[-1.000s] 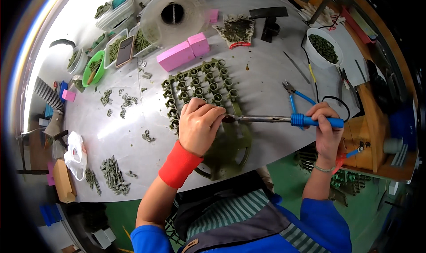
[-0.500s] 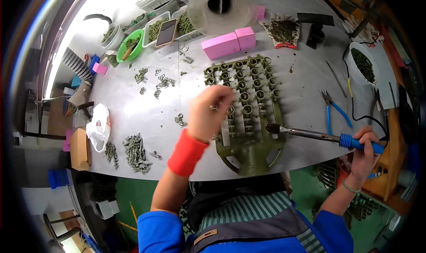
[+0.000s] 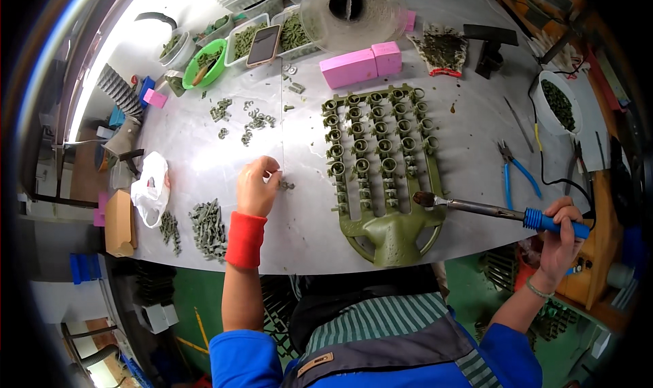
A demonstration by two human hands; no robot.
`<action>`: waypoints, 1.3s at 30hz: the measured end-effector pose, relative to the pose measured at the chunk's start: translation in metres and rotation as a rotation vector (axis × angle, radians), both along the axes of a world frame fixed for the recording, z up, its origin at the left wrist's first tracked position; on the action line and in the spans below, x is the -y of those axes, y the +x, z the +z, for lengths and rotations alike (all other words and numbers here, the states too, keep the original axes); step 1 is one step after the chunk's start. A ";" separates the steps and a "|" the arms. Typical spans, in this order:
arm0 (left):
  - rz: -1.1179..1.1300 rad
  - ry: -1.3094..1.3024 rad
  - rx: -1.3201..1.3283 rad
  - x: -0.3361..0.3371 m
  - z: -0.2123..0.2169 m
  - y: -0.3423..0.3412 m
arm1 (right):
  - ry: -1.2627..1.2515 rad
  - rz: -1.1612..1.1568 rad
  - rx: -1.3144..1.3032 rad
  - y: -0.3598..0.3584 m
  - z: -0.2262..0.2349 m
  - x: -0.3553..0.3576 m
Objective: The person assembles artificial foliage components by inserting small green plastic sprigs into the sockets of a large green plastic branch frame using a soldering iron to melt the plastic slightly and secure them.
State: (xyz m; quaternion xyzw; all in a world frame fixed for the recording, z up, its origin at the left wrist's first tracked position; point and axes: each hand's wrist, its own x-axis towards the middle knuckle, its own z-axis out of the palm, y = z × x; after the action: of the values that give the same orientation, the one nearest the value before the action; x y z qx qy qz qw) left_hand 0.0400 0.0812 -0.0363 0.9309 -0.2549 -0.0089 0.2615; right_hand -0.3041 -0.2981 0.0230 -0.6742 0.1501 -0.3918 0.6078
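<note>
A grey desk carries a green plastic rack of small ring-shaped parts, now lying clear of both hands. The left hand, in a red wristband, has moved off the rack within the last second and pinches a small green piece against the desk just left of it. The right hand, closed around the blue grip, has swung the soldering iron to the rack's lower right edge; one part looks freshly detached

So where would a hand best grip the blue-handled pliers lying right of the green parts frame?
By the two blue handles, from above at their near end: the blue-handled pliers lie flat on the table, jaws pointing away, handles splayed toward the person and clear of the green parts frame.
</note>
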 end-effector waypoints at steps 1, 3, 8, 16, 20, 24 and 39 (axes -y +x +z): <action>0.036 -0.084 -0.053 0.006 0.007 -0.003 | -0.007 -0.019 -0.002 -0.002 0.001 -0.001; 0.066 -0.243 -0.107 0.011 0.013 -0.008 | -0.024 -0.054 -0.011 -0.003 0.003 -0.003; -0.242 -0.500 -0.246 0.064 0.046 -0.057 | 0.009 -0.017 0.031 0.000 0.008 -0.006; -0.539 -0.372 0.033 0.144 0.043 -0.103 | 0.012 0.025 0.060 0.010 -0.002 -0.004; -0.565 -0.291 0.279 0.161 0.029 -0.105 | 0.044 0.046 0.064 0.019 -0.009 -0.003; -0.564 -0.240 0.316 0.166 0.020 -0.105 | 0.058 0.050 0.026 0.026 -0.014 -0.005; 0.146 -0.319 -0.139 0.051 0.022 -0.023 | 0.020 0.017 0.016 -0.008 -0.012 0.011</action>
State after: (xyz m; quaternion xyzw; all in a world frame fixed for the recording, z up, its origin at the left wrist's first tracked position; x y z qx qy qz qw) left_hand 0.0173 0.0305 -0.0141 0.8908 -0.1662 -0.0138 0.4227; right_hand -0.3123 -0.3093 0.0111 -0.6662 0.1433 -0.3908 0.6188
